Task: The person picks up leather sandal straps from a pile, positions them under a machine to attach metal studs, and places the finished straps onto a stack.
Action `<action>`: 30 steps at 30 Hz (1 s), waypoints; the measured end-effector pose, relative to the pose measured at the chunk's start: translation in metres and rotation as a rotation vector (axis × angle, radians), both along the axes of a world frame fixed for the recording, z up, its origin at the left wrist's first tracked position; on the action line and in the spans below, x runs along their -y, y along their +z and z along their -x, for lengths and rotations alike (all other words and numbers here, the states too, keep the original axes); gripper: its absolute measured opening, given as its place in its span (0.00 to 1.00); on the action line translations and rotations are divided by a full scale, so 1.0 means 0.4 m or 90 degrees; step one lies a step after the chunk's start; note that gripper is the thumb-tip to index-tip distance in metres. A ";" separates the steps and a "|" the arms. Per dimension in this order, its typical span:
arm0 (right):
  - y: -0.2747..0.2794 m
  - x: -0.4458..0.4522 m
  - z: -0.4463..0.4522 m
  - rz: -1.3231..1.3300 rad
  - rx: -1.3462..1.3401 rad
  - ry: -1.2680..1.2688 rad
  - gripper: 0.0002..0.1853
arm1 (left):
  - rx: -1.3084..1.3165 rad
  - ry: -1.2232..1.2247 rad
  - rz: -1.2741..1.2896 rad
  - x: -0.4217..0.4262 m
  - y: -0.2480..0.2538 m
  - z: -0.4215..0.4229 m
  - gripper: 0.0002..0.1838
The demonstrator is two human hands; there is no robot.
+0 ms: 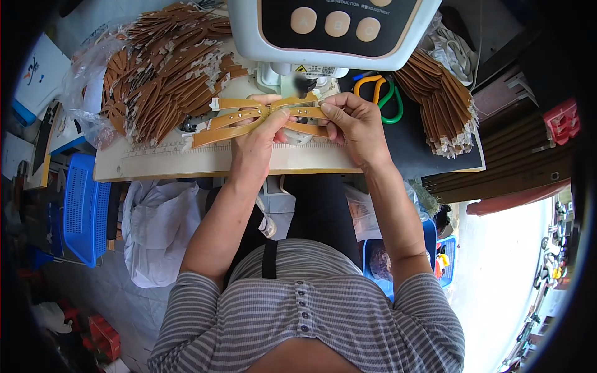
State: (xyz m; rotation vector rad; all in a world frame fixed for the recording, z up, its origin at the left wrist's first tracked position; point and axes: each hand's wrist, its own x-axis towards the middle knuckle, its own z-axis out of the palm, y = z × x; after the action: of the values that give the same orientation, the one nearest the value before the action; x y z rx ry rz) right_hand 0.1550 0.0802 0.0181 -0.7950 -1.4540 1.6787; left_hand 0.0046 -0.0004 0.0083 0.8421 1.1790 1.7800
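Observation:
A tan sandal upper, made of several narrow straps joined at the middle with small shiny studs, is stretched between my hands just above the table's front edge. My left hand is closed round its middle, thumb on top and fingers underneath. At its right end, my right hand pinches a strap between thumb and fingers. White tips show on some strap ends. Right behind the upper is the lower part of a white sewing machine; the needle area is partly blurred and hidden.
The machine's head with a button panel overhangs the table. Brown strap pieces are heaped in a pile at left and a stack at right. Scissors with orange and green handles lie beside my right hand. A blue basket stands at left.

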 end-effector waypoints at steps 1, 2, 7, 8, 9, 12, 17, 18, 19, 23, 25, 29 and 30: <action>-0.007 -0.003 -0.001 0.008 0.001 -0.001 0.05 | -0.002 0.007 0.002 -0.002 -0.001 -0.001 0.12; -0.006 -0.003 -0.001 0.012 0.006 0.001 0.05 | -0.006 0.013 0.004 -0.003 -0.002 -0.002 0.12; -0.003 -0.007 -0.003 0.016 0.006 0.013 0.06 | -0.008 0.019 0.021 -0.005 0.004 0.000 0.12; -0.001 -0.007 -0.003 0.017 0.007 0.010 0.06 | -0.008 0.021 0.024 -0.005 0.003 0.000 0.12; 0.000 -0.005 -0.002 0.020 0.008 0.006 0.05 | -0.003 0.021 0.020 -0.006 0.002 0.000 0.12; 0.000 -0.004 -0.001 0.027 0.006 0.007 0.05 | 0.011 0.025 0.016 -0.006 -0.003 -0.001 0.12; 0.007 -0.008 -0.003 0.037 -0.007 0.015 0.06 | 0.026 0.014 0.010 -0.014 0.006 0.004 0.10; 0.008 -0.007 -0.003 0.038 -0.013 0.014 0.06 | 0.027 0.016 0.013 -0.015 0.007 0.004 0.10; 0.009 -0.007 -0.002 0.040 -0.019 0.013 0.06 | 0.028 0.018 0.017 -0.014 0.006 0.005 0.09; 0.002 -0.009 0.001 0.053 -0.003 0.005 0.04 | 0.009 0.022 0.015 -0.010 0.002 0.003 0.09; 0.001 -0.011 0.001 0.062 -0.009 0.007 0.04 | 0.029 0.031 0.014 -0.011 0.006 -0.001 0.09; 0.002 -0.014 -0.003 0.067 -0.012 0.021 0.06 | 0.043 0.028 0.018 -0.012 0.006 0.001 0.09; 0.002 -0.014 -0.003 0.067 -0.013 0.020 0.06 | 0.043 0.030 0.018 -0.012 0.007 0.000 0.08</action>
State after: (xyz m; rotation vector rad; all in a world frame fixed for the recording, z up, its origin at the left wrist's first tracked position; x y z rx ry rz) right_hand 0.1562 0.0858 0.0188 -0.8133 -1.3813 1.7937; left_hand 0.0045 0.0044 0.0109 0.7379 1.1852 1.8119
